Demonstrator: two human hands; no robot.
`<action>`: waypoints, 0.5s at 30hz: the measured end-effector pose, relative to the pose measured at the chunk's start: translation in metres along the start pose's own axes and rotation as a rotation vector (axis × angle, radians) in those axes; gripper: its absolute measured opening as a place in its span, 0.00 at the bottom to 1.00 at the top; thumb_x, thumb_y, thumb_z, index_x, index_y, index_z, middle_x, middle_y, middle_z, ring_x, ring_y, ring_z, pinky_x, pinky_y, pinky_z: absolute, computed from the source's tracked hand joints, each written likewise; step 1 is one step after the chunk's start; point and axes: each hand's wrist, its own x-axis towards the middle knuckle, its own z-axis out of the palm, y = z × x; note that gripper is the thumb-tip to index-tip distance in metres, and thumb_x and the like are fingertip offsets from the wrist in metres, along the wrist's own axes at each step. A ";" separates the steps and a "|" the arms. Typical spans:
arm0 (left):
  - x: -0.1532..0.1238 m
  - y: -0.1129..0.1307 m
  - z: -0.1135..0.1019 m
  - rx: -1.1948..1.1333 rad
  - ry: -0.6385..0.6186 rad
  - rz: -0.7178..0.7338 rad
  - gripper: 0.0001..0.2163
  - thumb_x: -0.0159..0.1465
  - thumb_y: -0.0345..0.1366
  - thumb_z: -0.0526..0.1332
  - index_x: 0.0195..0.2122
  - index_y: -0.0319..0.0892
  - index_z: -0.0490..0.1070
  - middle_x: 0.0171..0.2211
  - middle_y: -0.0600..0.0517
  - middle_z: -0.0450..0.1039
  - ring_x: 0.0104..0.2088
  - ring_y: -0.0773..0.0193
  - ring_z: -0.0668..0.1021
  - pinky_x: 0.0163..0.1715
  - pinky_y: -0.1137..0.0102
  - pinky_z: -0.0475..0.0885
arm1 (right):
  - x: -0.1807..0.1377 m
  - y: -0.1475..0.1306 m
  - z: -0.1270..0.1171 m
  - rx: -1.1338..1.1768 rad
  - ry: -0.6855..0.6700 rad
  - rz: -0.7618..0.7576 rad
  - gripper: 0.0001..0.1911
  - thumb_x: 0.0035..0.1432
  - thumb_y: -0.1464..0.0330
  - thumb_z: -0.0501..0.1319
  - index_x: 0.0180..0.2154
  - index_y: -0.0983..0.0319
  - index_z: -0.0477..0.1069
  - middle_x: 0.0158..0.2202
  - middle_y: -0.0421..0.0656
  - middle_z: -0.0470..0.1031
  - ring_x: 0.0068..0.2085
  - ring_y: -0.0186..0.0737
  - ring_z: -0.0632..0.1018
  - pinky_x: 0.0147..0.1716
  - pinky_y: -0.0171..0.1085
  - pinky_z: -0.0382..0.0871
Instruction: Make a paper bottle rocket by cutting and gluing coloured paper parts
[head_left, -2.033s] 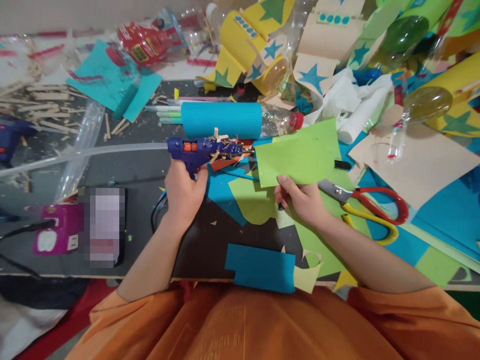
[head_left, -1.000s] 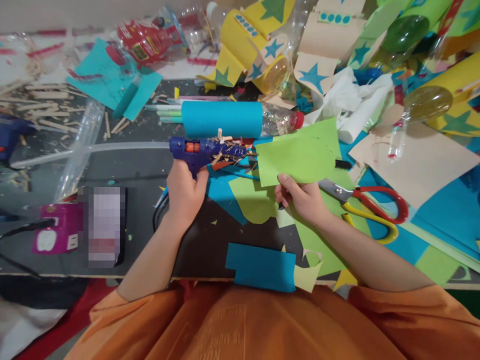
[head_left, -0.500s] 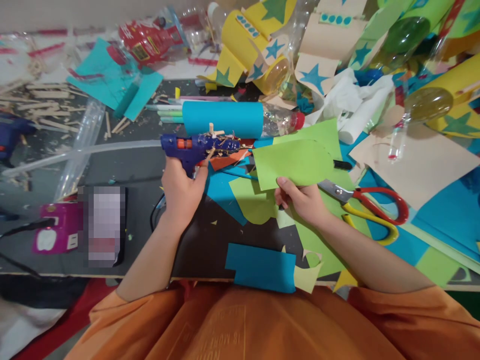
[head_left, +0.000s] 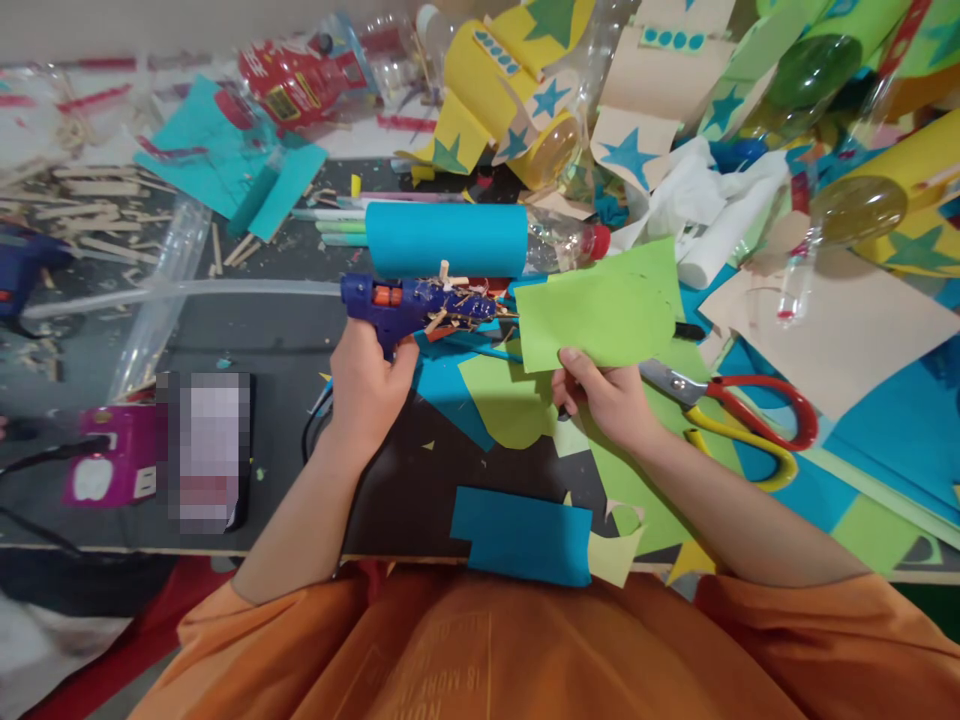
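My left hand (head_left: 367, 385) is closed round the handle of a blue glue gun (head_left: 409, 303), whose barrel is crusted with wood splinters and glue. A long clear glue stick (head_left: 187, 291) juts out of its back to the left. The nozzle points right and meets the left edge of a light green paper piece (head_left: 600, 315). My right hand (head_left: 607, 395) pinches that paper at its lower edge and holds it just above the table. Behind the gun lies a plastic bottle wrapped in blue paper (head_left: 446, 238) with a red cap.
Red and yellow scissors (head_left: 739, 420) lie right of my right hand. Blue and green paper scraps (head_left: 521, 535) cover the dark table. Decorated bottles and star-marked papers (head_left: 525, 95) crowd the back. Wooden sticks (head_left: 82, 215) lie far left. A purple power strip (head_left: 112, 468) sits front left.
The glue gun has shifted right again, bringing its nozzle up to the green paper's left edge, after pulling back left half a second ago. My right hand stays put.
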 end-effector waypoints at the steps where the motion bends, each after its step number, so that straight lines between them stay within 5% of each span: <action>1: 0.000 0.000 0.000 0.002 -0.001 -0.001 0.16 0.57 0.39 0.58 0.46 0.42 0.69 0.37 0.43 0.77 0.42 0.48 0.81 0.39 0.62 0.76 | 0.000 0.000 0.000 0.002 0.001 0.001 0.29 0.51 0.42 0.64 0.20 0.60 0.72 0.16 0.38 0.71 0.16 0.29 0.66 0.19 0.34 0.65; 15: 0.009 0.014 -0.007 0.011 0.026 -0.186 0.20 0.55 0.34 0.61 0.49 0.39 0.65 0.41 0.42 0.77 0.46 0.46 0.80 0.47 0.59 0.74 | 0.001 0.006 -0.002 -0.063 -0.099 -0.035 0.29 0.56 0.43 0.62 0.20 0.61 0.70 0.17 0.37 0.68 0.17 0.28 0.66 0.19 0.33 0.63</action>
